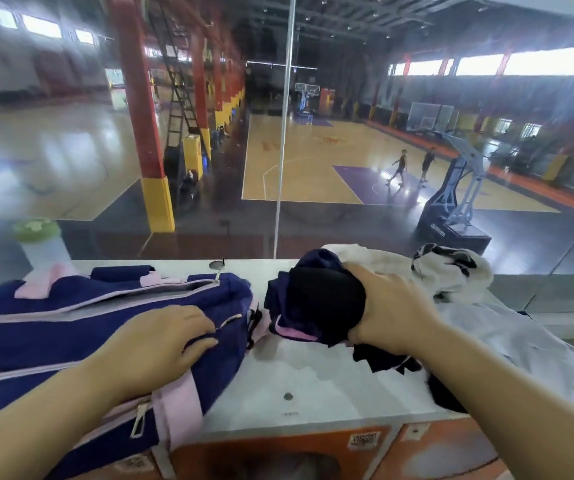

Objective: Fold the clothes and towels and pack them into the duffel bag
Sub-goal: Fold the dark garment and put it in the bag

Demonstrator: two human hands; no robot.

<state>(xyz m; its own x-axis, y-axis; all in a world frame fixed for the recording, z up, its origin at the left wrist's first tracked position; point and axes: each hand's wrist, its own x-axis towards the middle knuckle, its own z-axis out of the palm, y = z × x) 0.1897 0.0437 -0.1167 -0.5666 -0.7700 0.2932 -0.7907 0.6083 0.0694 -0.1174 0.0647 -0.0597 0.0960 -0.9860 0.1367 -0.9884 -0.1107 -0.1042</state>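
A navy duffel bag [70, 327] with pink trim and straps lies on the left of a white cabinet top [299, 379]; its top zip looks partly open. My left hand [171, 336] rests flat on the bag's right end, fingers apart. My right hand [387, 311] grips a bunched dark bundle [316, 299] of black and navy cloth with a pink edge, held just right of the bag. A white towel [451, 268] with a black-patterned piece lies crumpled behind my right hand. A pale garment [507, 341] is spread at the right.
A bottle with a green lid [37, 233] stands behind the bag at the back left. A glass wall rises directly behind the cabinet top, with a basketball court below. Orange locker fronts [313, 455] sit under the front edge.
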